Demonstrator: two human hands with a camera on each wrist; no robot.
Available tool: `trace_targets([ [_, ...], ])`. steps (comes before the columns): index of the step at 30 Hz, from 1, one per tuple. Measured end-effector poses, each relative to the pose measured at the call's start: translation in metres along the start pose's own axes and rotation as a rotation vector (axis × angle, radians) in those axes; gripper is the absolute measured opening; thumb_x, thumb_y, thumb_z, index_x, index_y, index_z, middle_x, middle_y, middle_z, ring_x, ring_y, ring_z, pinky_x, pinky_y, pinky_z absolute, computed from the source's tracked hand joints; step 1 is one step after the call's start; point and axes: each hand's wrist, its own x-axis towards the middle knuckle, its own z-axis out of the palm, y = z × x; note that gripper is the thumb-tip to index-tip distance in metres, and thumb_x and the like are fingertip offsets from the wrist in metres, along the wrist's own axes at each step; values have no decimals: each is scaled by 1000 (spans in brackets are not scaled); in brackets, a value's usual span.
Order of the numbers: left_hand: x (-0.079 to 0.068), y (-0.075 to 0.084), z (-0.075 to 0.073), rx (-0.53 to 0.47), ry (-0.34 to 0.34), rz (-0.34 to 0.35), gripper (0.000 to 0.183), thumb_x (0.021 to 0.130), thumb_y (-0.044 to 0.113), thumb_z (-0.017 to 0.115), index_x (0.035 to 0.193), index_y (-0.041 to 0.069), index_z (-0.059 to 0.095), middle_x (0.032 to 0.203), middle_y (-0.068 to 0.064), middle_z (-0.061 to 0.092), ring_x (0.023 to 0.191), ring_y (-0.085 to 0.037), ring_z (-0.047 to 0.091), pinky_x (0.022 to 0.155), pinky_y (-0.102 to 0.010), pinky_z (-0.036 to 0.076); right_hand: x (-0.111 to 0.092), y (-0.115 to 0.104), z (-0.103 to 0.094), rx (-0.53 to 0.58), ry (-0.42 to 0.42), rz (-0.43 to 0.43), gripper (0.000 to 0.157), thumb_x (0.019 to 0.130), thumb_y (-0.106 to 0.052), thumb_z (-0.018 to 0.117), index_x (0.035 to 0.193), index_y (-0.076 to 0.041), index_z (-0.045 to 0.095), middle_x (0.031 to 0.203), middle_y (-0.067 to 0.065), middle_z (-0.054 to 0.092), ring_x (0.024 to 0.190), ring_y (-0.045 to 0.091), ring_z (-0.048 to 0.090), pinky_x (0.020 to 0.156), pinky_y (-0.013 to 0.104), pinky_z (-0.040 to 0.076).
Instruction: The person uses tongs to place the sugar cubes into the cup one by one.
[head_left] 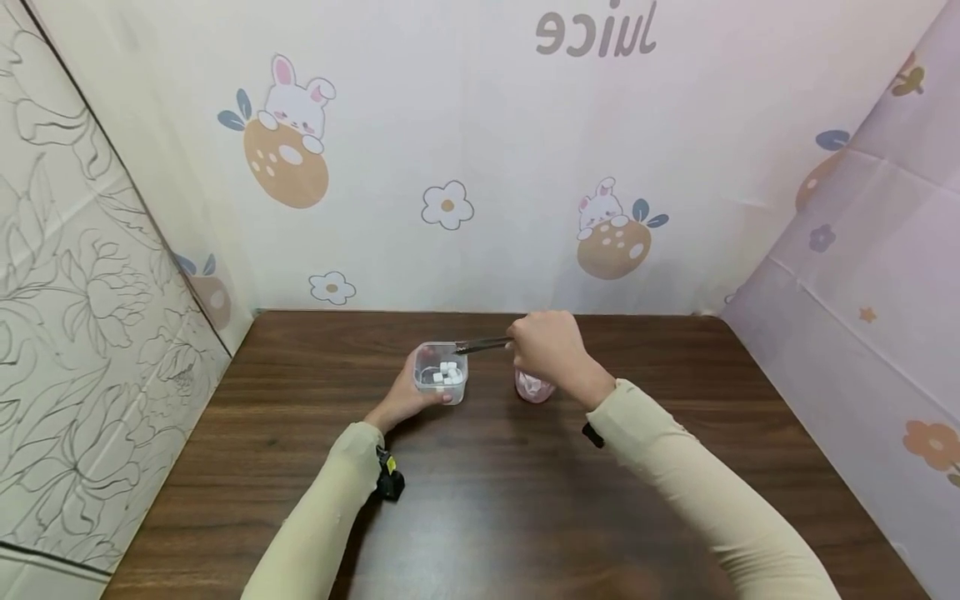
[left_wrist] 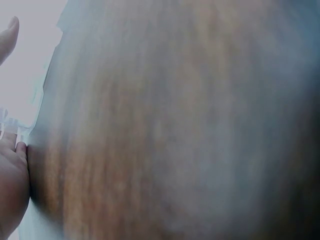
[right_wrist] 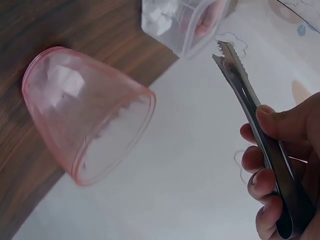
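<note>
My left hand (head_left: 403,395) grips a clear plastic container (head_left: 456,395) from its left side, thumb toward the front. Several white cubes (head_left: 447,374) lie in the bottom. My right hand (head_left: 551,348) holds metal tongs (head_left: 486,343), whose tips point left at the container's right rim. Seen from the right wrist, the serrated tong tips (right_wrist: 227,50) stand slightly apart with nothing between them. A pink see-through cup (right_wrist: 85,115) stands on the table below my right hand, with white pieces (right_wrist: 66,81) at its bottom. In the left wrist view the container is cut off by the left edge.
Both things stand on a dark wooden table (head_left: 480,500). A patterned white wall covering (head_left: 487,125) rises behind its far edge, with more printed panels (head_left: 885,275) at the sides. Wrist straps with black devices (head_left: 388,479) sit on my sleeves.
</note>
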Motion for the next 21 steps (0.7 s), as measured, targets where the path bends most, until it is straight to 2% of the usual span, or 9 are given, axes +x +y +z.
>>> trace_targets([
  [2,2,-9,1,9,13,-1,99,67,0,82,145,0,23,141,-27,36,127,-41,38,108,-51,26,3,-5,5,-6,13,-18,9,82,-24,74,82,-15,77,61,0,63,44,12,42,37,30,38],
  [5,4,-20,1,31,35,39,99,66,8,85,145,4,25,140,-22,40,125,-36,40,107,-48,28,7,-11,12,-15,29,-45,15,81,-22,75,68,-14,71,51,-4,52,43,10,34,36,27,33],
  [8,3,-26,2,44,50,109,98,66,15,86,144,3,27,136,-23,42,122,-36,42,105,-47,31,10,-16,17,-34,30,-62,29,81,-20,73,57,-15,59,47,-6,39,44,10,27,37,26,27],
  [11,3,-27,2,39,47,115,99,67,14,85,145,3,26,137,-23,41,123,-36,42,106,-47,30,13,-20,22,-61,22,-74,34,81,-19,73,53,-16,53,48,-5,38,45,10,27,37,26,28],
  [17,6,-23,1,12,17,26,101,67,1,83,146,0,22,142,-26,36,128,-40,37,108,-51,25,19,-26,26,-98,25,-96,25,73,-24,80,58,-16,61,53,-3,50,44,10,40,38,29,40],
  [21,0,-2,-1,1,-15,20,98,69,-4,80,145,-6,19,142,-31,33,128,-43,35,107,-53,25,21,-29,30,-143,50,-122,25,70,-20,80,56,-17,59,53,-3,51,44,10,40,38,29,40],
])
